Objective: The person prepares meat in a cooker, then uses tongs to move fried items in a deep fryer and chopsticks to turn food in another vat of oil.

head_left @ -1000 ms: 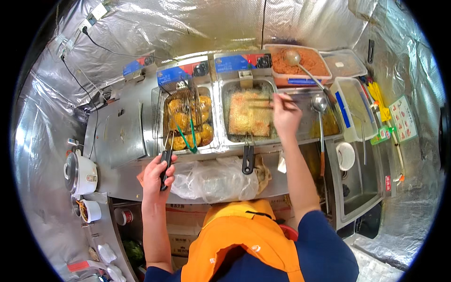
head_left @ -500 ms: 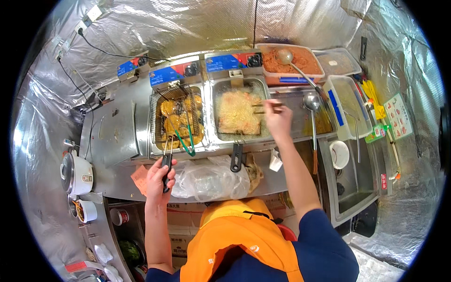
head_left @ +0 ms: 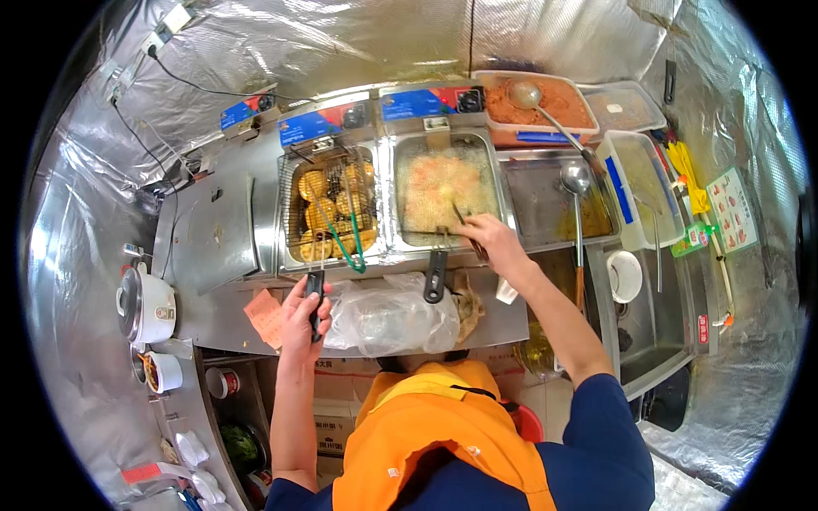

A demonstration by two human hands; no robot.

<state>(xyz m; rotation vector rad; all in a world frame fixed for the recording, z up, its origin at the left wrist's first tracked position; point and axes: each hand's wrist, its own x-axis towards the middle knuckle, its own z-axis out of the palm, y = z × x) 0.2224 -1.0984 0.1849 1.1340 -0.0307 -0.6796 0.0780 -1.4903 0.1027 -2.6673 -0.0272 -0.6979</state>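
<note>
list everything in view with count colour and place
Fryers: 2, silver, centre
Fry basket: 1, dark wire, black handle, left fryer
Golden food pieces: several, golden brown, left fryer
Tongs: 1, green, left fryer
Bubbling food: count unclear, pale orange, right fryer
Control boxes: 3, blue and red, back
Tub: 1, clear with orange mixture, back right
Ladles: 2, silver, in tub and over tray
Tray: 1, silver, right of fryers
Sink: 1, silver, right
Rice cooker: 1, white, far left
Plastic bag: 1, clear, front centre
Chopsticks: count unclear, brown, right hand
Apron: 1, orange, lower centre
Hands: 2, bare, left hand on basket handle, right at right fryer
</note>
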